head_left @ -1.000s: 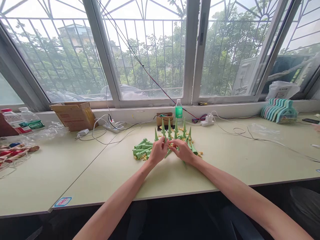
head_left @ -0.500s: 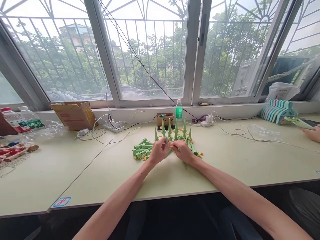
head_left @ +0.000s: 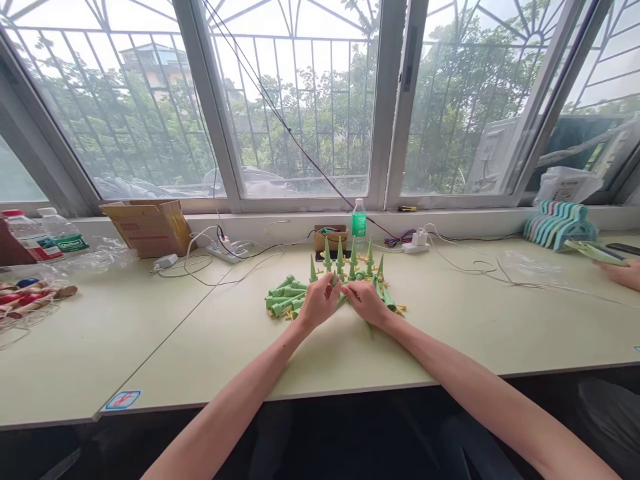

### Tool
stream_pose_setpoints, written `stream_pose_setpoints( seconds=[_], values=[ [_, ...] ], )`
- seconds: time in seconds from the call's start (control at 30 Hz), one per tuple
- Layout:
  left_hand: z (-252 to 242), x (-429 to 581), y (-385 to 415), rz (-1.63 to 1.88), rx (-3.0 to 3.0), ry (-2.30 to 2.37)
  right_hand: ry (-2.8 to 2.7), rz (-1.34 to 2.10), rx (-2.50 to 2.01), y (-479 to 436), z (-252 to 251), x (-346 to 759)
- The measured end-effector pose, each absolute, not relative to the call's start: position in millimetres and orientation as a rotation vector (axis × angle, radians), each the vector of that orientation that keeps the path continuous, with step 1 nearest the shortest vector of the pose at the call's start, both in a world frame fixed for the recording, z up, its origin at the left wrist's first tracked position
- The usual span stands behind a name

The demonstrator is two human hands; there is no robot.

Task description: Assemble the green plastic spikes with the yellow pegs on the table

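Observation:
My left hand [head_left: 319, 304] and my right hand [head_left: 367, 301] meet over the pale green table [head_left: 210, 333], fingers pinched together on a small green cone piece [head_left: 340, 299] between them. Just behind the hands, several green cones [head_left: 345, 259] stand upright in a row. To the left of my left hand lies a heap of green cones [head_left: 285, 300] on their sides. More green pieces with small yellow parts [head_left: 393, 305] lie right of my right hand.
A green bottle [head_left: 359, 223] and a small cardboard box [head_left: 330, 239] stand behind the cones. A power strip [head_left: 227, 251] with cables, a carton [head_left: 149, 228] and water bottles [head_left: 47, 235] sit at the left. Another person's hand [head_left: 620, 272] holds a green object at the far right, near teal hangers [head_left: 557, 223].
My hands stay on the small green piece with only slight finger movement. The other person's hand at the far right came into view holding a green object.

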State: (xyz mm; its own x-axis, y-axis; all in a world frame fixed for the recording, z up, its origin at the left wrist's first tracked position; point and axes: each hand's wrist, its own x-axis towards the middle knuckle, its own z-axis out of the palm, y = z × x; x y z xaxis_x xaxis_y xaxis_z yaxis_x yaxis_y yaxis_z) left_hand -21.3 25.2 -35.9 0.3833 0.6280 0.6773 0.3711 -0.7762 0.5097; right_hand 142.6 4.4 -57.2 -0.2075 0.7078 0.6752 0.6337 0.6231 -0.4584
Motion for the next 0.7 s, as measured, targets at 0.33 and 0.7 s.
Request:
stream_pose_setpoints(
  seconds=[0.33, 0.7],
  values=[
    [-33.6, -21.2, 25.3, 1.423, 2.34, 0.933, -1.898, 0.154, -1.069, -0.6, -51.0, 145.1],
    [-32.0, -21.4, 21.6, 1.333, 2.337, 0.88, -1.925, 0.161, -1.065, 0.3, -53.6, 144.1]
  ],
)
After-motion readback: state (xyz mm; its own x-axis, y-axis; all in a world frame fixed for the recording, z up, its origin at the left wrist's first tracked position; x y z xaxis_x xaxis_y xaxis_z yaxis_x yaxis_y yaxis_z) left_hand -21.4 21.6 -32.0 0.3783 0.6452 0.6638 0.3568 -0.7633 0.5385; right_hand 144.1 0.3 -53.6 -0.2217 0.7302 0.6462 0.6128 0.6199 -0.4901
